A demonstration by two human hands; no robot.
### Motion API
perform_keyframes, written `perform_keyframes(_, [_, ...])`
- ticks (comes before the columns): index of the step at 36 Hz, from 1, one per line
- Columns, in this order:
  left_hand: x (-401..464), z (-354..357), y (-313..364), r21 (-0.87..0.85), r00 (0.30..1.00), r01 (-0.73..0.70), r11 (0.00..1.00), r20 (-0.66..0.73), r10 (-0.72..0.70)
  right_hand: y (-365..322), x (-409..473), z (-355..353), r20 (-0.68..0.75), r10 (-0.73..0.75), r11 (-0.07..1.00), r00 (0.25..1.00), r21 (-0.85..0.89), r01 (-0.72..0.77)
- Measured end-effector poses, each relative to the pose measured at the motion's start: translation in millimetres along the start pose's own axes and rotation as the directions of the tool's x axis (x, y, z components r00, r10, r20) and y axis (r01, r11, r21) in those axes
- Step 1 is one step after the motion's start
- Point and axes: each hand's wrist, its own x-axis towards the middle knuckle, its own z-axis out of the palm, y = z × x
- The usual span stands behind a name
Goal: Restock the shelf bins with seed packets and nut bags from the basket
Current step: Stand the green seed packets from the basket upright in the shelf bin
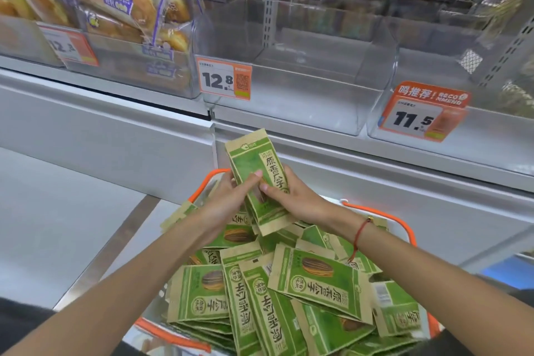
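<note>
1. I see both hands gripping 1 green seed packet (pixel 259 179) upright, above the basket (pixel 404 228).
2. The left hand (pixel 231 196) pinches its left edge, and the right hand (pixel 291 196) curls round its right side.
3. More seed packets (pixel 289 292) lie heaped in the basket, below the held one.
4. Above the basket, a clear shelf bin (pixel 303 87) carries a 12.8 price tag (pixel 224 78).
</note>
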Motion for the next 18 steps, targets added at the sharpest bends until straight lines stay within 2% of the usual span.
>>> perform_keyframes(1, [-0.9, 1.5, -1.3, 0.017, 1.000, 0.001, 1.000, -0.024, 0.000, -2.0, -2.2, -2.5, 0.038, 0.003, 1.000, 0.999, -0.016, -0.002])
perform_keyframes(3, [-1.5, 1.2, -2.4, 0.052, 0.999, 0.012, 0.999, -0.041, -0.009, -7.3, -9.5, -15.2, 0.203, 0.085, 0.990, 0.975, -0.130, -0.060])
perform_keyframes(5, [-1.7, -2.9, -3.6, 0.079, 0.999, 0.025, 0.997, -0.046, -0.021, -8.8, -16.1, -30.9, 0.315, 0.268, 0.905, 0.910, -0.407, -0.125])
perform_keyframes(8, [-1.0, -13.1, -4.6, 0.032, 0.995, 0.021, 0.999, -0.102, -0.017, 0.0, -27.0, -44.8, 0.255, 0.552, 0.547, 0.793, -0.829, -0.114])
perform_keyframes(10, [-1.3, -18.3, -2.7, -0.002, 0.993, 0.035, 0.999, -0.112, -0.035, 14.1, -35.9, -41.0, 0.228, 0.700, 0.341, 0.677, -0.939, -0.036])
perform_keyframes(11, [-1.4, -20.5, -1.9, -0.015, 0.993, 0.047, 0.999, -0.108, -0.048, 20.7, -40.4, -36.9, 0.214, 0.728, 0.290, 0.652, -0.957, -0.011])
perform_keyframes(15, [-2.2, -27.5, -2.7, -0.040, 0.992, 0.081, 0.996, -0.094, -0.084, 35.5, -51.4, -23.0, 0.168, 0.653, 0.237, 0.739, -0.972, 0.012])
perform_keyframes(18, [-2.5, -31.1, -3.4, -0.031, 0.992, 0.094, 0.995, -0.087, -0.096, 39.1, -50.7, -24.1, 0.170, 0.638, 0.271, 0.751, -0.962, -0.012])
